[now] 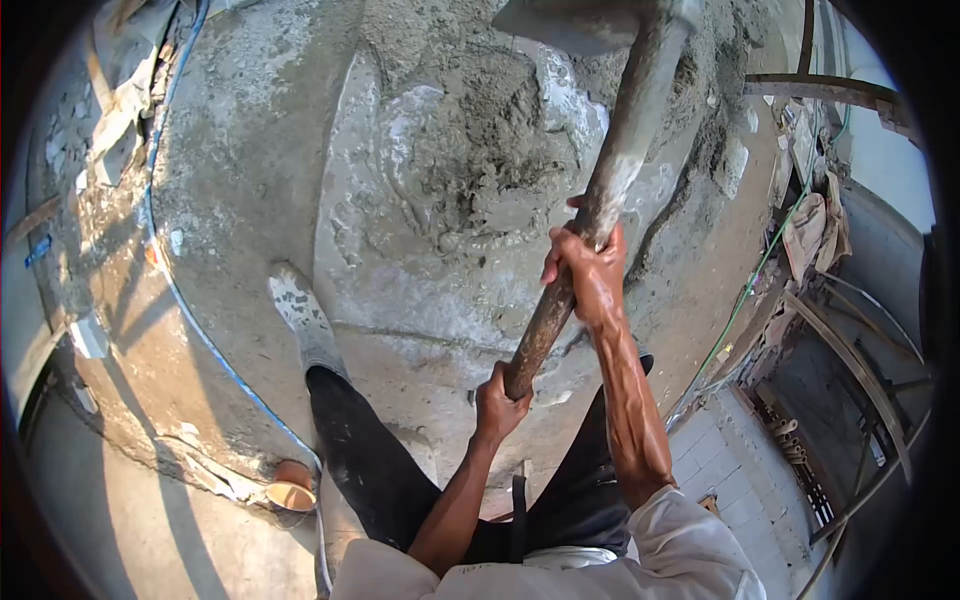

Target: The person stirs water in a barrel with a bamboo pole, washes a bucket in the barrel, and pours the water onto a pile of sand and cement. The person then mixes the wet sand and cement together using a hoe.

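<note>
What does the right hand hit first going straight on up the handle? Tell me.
Following the handle, the right hand would likely meet the tool's blade first, at the picture's top edge; mortar lies beneath, but depth is unclear.

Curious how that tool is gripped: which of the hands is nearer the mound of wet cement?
Right. The right hand grips the handle midway, just below the cement mound; the left hand holds the handle's near end, farther back.
</note>
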A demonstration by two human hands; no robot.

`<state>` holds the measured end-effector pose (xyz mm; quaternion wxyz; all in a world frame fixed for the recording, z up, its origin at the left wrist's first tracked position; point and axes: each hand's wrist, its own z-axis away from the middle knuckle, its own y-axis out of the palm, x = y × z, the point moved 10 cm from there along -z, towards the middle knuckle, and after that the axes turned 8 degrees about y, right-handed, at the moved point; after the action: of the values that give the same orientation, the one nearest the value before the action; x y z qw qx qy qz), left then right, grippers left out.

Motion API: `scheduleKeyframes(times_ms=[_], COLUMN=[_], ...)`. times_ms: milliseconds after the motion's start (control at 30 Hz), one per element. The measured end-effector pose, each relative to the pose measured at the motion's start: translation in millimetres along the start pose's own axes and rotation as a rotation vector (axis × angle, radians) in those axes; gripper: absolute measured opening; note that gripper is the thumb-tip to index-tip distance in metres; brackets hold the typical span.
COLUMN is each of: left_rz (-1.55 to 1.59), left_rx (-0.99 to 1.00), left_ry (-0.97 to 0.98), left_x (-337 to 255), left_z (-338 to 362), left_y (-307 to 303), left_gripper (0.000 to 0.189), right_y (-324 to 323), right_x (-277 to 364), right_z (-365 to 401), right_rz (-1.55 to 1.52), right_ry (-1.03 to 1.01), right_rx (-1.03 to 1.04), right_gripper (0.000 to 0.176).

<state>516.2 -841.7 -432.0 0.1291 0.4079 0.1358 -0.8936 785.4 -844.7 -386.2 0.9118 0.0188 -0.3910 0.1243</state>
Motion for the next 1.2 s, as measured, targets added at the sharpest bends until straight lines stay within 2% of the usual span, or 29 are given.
scheduleKeyframes(times_ms=[33,67,100,167,200,267,300,333,367,400,467,500,533,600,633,700,767,800,867,933,1033,1067,1100,1200], left_rz=[0.012,0.045,0.076,0.121,0.132,0.193,0.276,0.420,0.327,0.276,0.203,0.178,0.072,-0.051,-0.123,-0.055,0.119,0.154,0.176,0.414,0.530,0.491,0.435,0.334], left_rx=[-0.026,-0.008,-0.023,-0.037,-0.043,0.045,0.076,0.081,0.043,0.055,0.110,0.125,0.058,0.073,0.132,0.105,0.109,0.085,0.050,0.105,0.142,0.086,0.115,0.161], left_ry=[0.112,0.125,0.153,0.168,0.159,-0.098,-0.378,-0.516,-0.570,-0.573,-0.553,-0.523,-0.342,-0.280,-0.277,-0.017,-0.022,0.022,0.067,-0.289,-0.654,-0.650,-0.671,-0.645], left_x=[-25,-55,-79,-109,-112,-44,-18,14,50,59,54,51,71,56,38,-5,-24,-40,-49,-8,83,117,125,114], left_z=[-37,-71,-97,-123,-126,-110,-77,-38,-4,17,72,92,118,137,125,68,7,-19,-36,-23,59,84,101,166], left_y=[-1,-4,-8,-16,-21,-10,-6,6,7,4,14,16,19,12,7,6,13,12,12,26,40,34,27,30], left_gripper=[0.030,0.030,0.029,0.029,0.029,0.028,0.028,0.028,0.028,0.028,0.029,0.029,0.032,0.036,0.037,0.038,0.032,0.030,0.028,0.026,0.026,0.026,0.026,0.028], right_y=[6,15,28,46,58,63,56,50,45,38,6,-3,-13,-24,-23,-21,-7,8,27,33,14,8,7,-28], right_x=[39,79,106,119,95,-6,-83,-179,-198,-197,-201,-194,-188,-156,-126,-57,3,27,29,-45,-250,-271,-278,-273], right_z=[-19,-39,-59,-117,-148,-169,-164,-155,-119,-89,-40,-18,8,44,50,37,-2,-23,-61,-82,-60,-34,-17,52], right_rz=[-0.007,-0.025,0.016,0.035,-0.081,0.119,0.117,0.170,0.119,0.072,0.022,0.013,0.016,0.016,0.017,0.014,-0.016,0.012,0.070,0.136,0.258,0.191,0.128,0.065], right_ry=[-0.086,-0.217,-0.239,-0.290,-0.232,0.032,0.171,0.330,0.374,0.454,0.466,0.458,0.476,0.395,0.321,0.162,0.036,-0.010,-0.034,0.120,0.438,0.488,0.493,0.580], right_rx=[0.016,0.043,0.082,0.192,0.317,0.147,0.073,0.077,0.072,0.043,0.014,0.022,0.009,-0.023,-0.036,-0.026,-0.014,0.039,0.087,0.097,0.032,-0.012,-0.004,-0.037], right_gripper=[0.046,0.036,0.037,0.015,0.016,0.017,0.029,0.037,0.038,0.036,0.034,0.034,0.035,0.036,0.033,0.029,0.035,0.031,0.026,0.028,0.030,0.033,0.033,0.033])
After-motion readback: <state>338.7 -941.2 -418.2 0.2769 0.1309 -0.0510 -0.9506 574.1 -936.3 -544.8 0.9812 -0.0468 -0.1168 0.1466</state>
